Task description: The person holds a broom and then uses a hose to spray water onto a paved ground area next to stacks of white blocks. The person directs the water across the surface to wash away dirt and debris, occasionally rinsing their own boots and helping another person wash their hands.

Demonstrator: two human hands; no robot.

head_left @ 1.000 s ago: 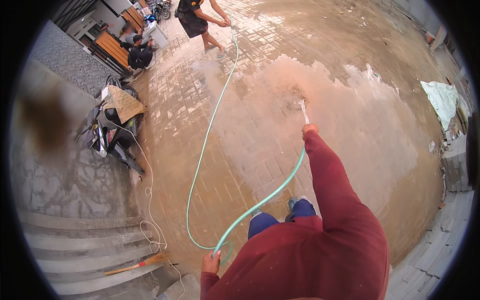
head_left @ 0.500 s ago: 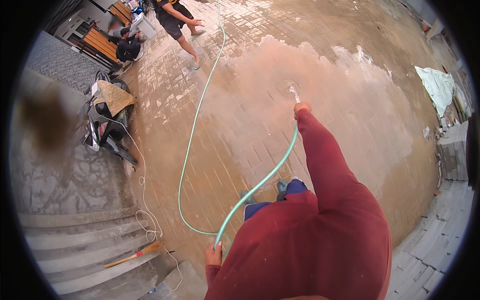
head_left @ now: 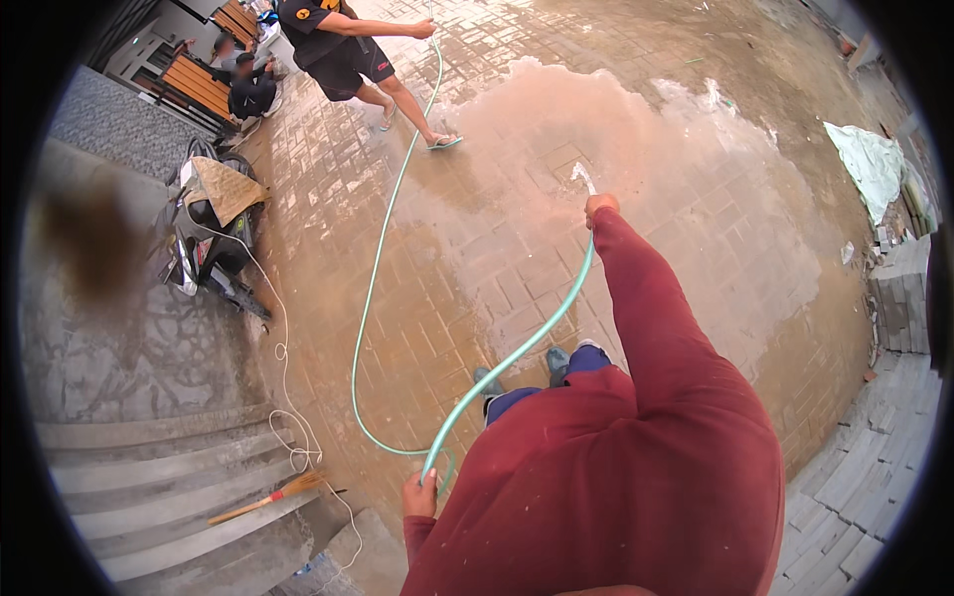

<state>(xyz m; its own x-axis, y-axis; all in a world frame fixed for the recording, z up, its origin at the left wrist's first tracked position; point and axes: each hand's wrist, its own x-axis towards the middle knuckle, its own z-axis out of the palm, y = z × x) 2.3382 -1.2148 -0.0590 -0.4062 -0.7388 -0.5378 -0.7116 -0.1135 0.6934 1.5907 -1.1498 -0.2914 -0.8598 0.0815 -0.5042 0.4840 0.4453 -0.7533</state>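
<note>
A green garden hose (head_left: pixel 517 354) runs between my two hands and bows across in front of my body. My right hand (head_left: pixel 600 207), stretched out ahead, is closed around it near its outlet. Water (head_left: pixel 582 177) streams from there onto the wet paving (head_left: pixel 537 268), where a muddy puddle (head_left: pixel 696 209) spreads. Down by my left side, my left hand (head_left: pixel 418 495) grips a lower stretch of the hose. From there the hose loops back and runs up to the top of the view, where a person's hand (head_left: pixel 424 29) holds it.
A person in dark shorts (head_left: pixel 348 68) stands ahead on the paving. Left are a parked motorbike (head_left: pixel 214 233), a white cord (head_left: pixel 284 348), steps (head_left: pixel 159 477) and a broom (head_left: pixel 268 497). Two people crouch far left. Grey paving blocks (head_left: pixel 899 298) and a pale sheet (head_left: pixel 865 169) line the right.
The person ahead has stepped closer to the puddle and taken hold of the hose. My hands keep their grip, with the left shifted slightly; the water still flows.
</note>
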